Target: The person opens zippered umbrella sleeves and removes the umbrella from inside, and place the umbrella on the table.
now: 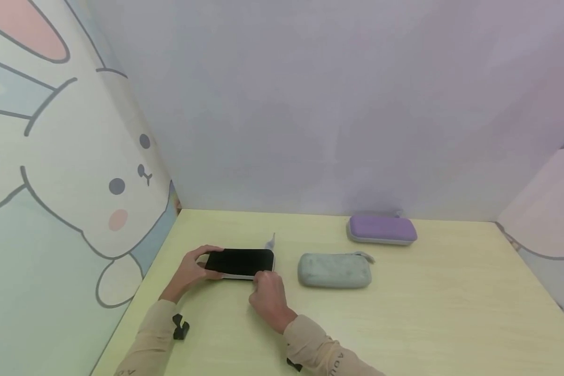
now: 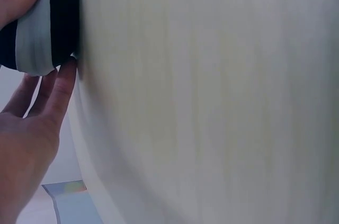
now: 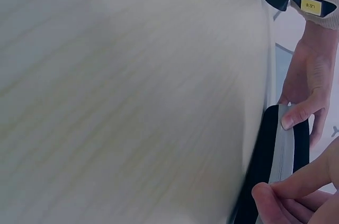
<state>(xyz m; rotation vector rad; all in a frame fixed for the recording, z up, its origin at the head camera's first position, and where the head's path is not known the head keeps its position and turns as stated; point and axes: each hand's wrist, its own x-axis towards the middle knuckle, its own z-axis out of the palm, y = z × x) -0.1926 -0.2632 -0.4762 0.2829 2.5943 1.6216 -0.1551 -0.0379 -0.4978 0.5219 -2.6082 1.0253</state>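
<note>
A black zip case point(image 1: 239, 262) with a grey zipper band lies on the table, left of the middle. My left hand point(image 1: 192, 271) grips its left end, thumb on the near side and fingers around the far side. In the left wrist view the thumb presses the grey band point(image 2: 35, 38). At the case's near right corner, my right hand point(image 1: 269, 296) has its fingers curled. The right wrist view shows that thumb and forefinger pinching at the zipper point(image 3: 282, 166); the pull itself is hidden by the fingertips. A pale strap point(image 1: 270, 243) sticks out behind the case.
A grey-green zip case point(image 1: 335, 271) lies just right of my right hand. Farther back on the right is a purple case point(image 1: 383, 228), near the back wall. The pale yellow table point(image 1: 432, 308) meets printed side walls at left and right.
</note>
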